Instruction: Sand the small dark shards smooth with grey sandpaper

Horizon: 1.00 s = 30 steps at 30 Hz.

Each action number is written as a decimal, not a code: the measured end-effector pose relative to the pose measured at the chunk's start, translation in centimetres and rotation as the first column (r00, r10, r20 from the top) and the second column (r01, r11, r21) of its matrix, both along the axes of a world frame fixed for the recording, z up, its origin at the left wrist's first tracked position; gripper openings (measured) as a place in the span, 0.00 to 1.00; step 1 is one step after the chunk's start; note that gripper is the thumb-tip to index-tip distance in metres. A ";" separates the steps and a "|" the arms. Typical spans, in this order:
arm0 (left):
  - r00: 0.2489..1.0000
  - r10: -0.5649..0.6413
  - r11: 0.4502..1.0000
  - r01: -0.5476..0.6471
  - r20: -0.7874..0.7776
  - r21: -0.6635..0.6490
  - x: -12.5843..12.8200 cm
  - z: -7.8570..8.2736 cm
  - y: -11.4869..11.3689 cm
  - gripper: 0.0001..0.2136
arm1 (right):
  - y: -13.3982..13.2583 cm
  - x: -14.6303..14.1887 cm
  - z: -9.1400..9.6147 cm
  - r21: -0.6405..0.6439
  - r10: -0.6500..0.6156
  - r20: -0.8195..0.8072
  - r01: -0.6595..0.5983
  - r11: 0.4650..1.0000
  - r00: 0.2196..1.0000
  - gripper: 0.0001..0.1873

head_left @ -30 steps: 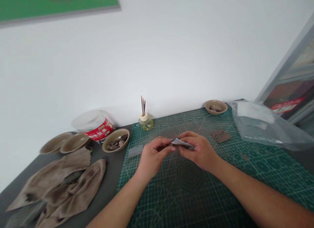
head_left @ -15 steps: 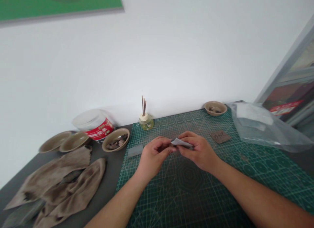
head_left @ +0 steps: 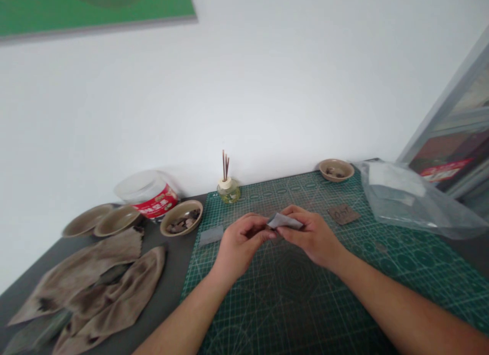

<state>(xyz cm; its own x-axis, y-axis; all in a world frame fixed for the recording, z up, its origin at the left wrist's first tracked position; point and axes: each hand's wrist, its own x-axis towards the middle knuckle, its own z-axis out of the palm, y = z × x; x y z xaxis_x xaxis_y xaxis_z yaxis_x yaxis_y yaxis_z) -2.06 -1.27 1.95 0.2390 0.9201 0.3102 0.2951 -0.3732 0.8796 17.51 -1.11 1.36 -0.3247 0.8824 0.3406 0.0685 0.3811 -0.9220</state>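
grip closed on both sides: left hand (head_left: 242,245) and right hand (head_left: 309,235) pinching a folded grey sheet (head_left: 284,221) between the fingertips at centre frame, above a green cutting mat (head_left: 305,304), with a flat grey pad (head_left: 211,235) just left of the left hand. sheet apparently thin, light and flexible, possibly gritty on one face; best held along the fold with thumb and fingertips, clear of the loose corners.

Near the top left corner of the green cutting mat (head_left: 298,304), small print looks like "A2". The brown tag (head_left: 343,214) at the mat's right side bears dark handwritten marks, perhaps "0.5", too blurred to be sure. White lettering on the tub's red label (head_left: 156,202) and the red strip (head_left: 445,170) beyond the surface's far right corner is unreadable.
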 end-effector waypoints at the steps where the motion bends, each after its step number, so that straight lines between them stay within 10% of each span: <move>1: 1.000 0.000 1.000 0.000 0.007 -0.007 0.0 0.0 0.0 0.05 | 0.0 0.0 0.0 -0.008 0.008 -0.003 -0.008 1.000 1.000 0.05; 8: 0.998 0.029 0.989 -0.020 0.057 -0.146 0.2 -0.6 0.1 0.03 | 0.1 -0.1 -0.5 0.237 -0.113 0.131 0.080 0.968 0.985 0.10; 30: 1.000 -0.027 0.997 0.027 0.000 -0.075 0.1 -0.4 0.1 0.04 | 0.2 0.2 -0.2 0.019 0.014 0.026 -0.014 1.000 1.000 0.05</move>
<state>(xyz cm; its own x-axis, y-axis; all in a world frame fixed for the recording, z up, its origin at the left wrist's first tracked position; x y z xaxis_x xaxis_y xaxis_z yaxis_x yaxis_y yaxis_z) -1.96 -1.17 1.56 0.2645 0.9341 0.2400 0.2869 -0.3137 0.9051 17.71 -0.90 1.14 -0.3458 0.8712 0.3484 0.0865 0.3994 -0.9127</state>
